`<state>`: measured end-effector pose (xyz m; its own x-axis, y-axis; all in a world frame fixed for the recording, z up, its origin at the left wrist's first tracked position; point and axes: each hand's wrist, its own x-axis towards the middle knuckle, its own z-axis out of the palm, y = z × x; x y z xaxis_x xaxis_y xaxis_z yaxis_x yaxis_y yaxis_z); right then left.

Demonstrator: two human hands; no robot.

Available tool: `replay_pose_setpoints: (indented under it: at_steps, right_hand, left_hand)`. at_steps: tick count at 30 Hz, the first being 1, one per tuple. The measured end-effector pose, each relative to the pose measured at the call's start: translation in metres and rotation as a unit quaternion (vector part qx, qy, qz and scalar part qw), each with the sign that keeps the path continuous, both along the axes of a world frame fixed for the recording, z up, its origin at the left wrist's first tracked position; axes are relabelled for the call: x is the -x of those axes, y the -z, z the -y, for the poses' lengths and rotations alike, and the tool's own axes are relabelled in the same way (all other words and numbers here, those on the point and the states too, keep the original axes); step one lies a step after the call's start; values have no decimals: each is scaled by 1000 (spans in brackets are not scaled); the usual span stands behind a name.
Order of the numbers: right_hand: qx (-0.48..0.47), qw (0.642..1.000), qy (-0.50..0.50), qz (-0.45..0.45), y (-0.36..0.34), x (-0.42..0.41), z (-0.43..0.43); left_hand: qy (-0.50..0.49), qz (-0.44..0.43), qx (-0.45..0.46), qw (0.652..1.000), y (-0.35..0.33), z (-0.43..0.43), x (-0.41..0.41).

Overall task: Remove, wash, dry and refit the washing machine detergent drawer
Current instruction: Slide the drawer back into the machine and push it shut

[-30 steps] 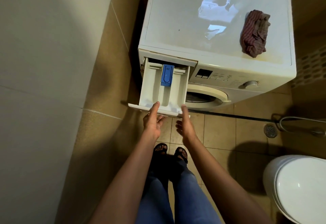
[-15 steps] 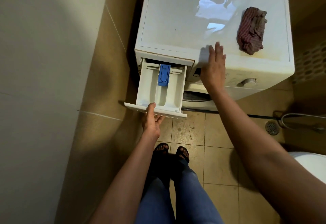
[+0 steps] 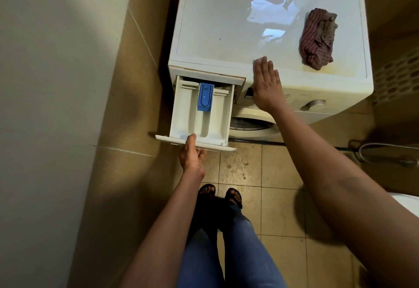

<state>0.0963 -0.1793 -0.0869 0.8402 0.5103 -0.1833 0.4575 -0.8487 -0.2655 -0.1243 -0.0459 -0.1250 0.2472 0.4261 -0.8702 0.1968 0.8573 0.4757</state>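
Detergent drawer [image 3: 201, 115] is pulled out of the washing machine [image 3: 226, 27] but not yet off, gripped by the left hand [image 3: 191, 156]. The right hand [image 3: 267, 86] is laid flat on the machine. Washing, drying, refitting are left.

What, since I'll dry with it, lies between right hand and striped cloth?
Head view: only bare washing machine top between right hand and striped cloth.

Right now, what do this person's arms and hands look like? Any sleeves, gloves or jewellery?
Both forearms are bare, with no sleeves in view. The left hand and right hand wear no gloves, and no watch or bracelet shows.
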Motion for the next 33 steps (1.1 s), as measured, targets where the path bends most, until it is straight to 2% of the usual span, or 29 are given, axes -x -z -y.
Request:
replay_pose_setpoints:
  at_steps: [22,33]
  right_hand:
    - [22,1000,12,7,3,0,-4]
    - [32,999,18,12,5,0,-7]
  left_hand:
    - [31,3,8,999,-5,11,-8]
    - [67,-19,-19,997,-1,9,-8]
